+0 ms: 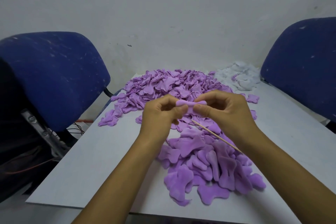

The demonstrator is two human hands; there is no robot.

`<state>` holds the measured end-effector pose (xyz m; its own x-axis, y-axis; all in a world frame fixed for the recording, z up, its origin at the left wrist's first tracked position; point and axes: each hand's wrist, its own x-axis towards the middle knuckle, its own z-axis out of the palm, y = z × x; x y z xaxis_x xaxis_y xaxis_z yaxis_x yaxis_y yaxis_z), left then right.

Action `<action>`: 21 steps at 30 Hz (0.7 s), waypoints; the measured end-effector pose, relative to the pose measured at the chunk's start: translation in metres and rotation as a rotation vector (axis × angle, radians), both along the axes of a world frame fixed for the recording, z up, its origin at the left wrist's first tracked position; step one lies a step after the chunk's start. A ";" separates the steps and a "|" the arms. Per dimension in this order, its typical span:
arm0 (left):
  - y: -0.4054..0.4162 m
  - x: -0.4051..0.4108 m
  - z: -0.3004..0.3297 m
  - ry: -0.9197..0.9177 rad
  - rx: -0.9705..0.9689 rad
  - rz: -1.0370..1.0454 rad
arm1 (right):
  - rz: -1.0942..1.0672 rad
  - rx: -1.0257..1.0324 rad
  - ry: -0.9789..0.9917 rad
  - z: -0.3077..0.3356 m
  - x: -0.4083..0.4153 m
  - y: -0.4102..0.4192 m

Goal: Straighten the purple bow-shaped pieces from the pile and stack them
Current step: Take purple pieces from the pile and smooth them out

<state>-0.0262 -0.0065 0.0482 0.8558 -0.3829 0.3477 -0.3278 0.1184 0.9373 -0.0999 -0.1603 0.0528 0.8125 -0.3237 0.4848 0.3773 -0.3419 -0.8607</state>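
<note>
At centre frame, above the white worktop (94,165), my left hand (160,114) and right hand (225,109) pinch opposite ends of one soft purple bow-shaped fabric piece (189,106). My right hand also grips a thin wooden stick (218,137). Behind lies the large purple pile (169,85); lower right sits the flattened purple stack (209,165).

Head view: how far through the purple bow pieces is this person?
Done: a loose heap of straightened pieces lies near the table's front edge. In hand: left hand and right hand pinch one bow piece; a wooden stick shows under the right hand. Left: the far pile looks larger.
</note>
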 end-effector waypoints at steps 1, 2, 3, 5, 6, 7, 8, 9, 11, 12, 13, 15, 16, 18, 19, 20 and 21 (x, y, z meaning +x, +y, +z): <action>0.000 0.001 -0.001 0.004 -0.028 0.054 | -0.007 -0.023 0.000 0.000 0.001 0.001; 0.000 0.002 -0.002 0.012 -0.050 0.087 | -0.012 -0.043 -0.001 0.000 0.002 0.002; 0.001 0.002 -0.003 0.014 -0.052 0.093 | -0.010 -0.056 0.006 0.000 0.003 0.003; 0.006 0.005 -0.003 -0.005 0.037 -0.029 | 0.041 -0.055 0.065 -0.001 0.002 0.000; 0.011 0.007 -0.002 -0.006 0.110 -0.133 | 0.095 -0.047 0.121 0.000 0.001 -0.005; 0.016 0.010 -0.001 0.014 0.173 -0.231 | 0.159 -0.024 0.190 0.002 -0.001 -0.010; 0.021 0.013 -0.001 0.062 0.202 -0.294 | 0.207 0.026 0.248 0.003 -0.001 -0.017; 0.024 0.018 0.000 0.122 0.192 -0.299 | 0.216 0.101 0.281 0.005 0.000 -0.023; 0.028 0.031 -0.001 0.173 0.145 -0.136 | 0.115 0.173 0.285 0.002 0.009 -0.033; 0.028 0.038 -0.003 0.158 0.154 0.003 | 0.019 0.125 0.277 -0.001 0.018 -0.035; 0.028 0.046 -0.006 0.138 0.177 0.125 | -0.064 0.046 0.288 -0.005 0.027 -0.035; 0.023 0.061 -0.015 0.089 0.246 0.255 | -0.121 -0.143 0.372 -0.017 0.051 -0.031; 0.021 0.068 -0.020 0.061 0.298 0.273 | -0.114 -0.212 0.443 -0.024 0.064 -0.027; 0.015 0.082 -0.029 0.010 0.395 0.287 | -0.115 -0.325 0.574 -0.039 0.091 -0.020; 0.013 0.089 -0.034 0.001 0.418 0.295 | -0.135 -0.379 0.615 -0.046 0.105 -0.016; 0.011 0.095 -0.039 0.005 0.426 0.300 | -0.166 -0.430 0.649 -0.052 0.118 -0.013; 0.010 0.102 -0.043 0.018 0.430 0.301 | -0.198 -0.477 0.683 -0.056 0.129 -0.010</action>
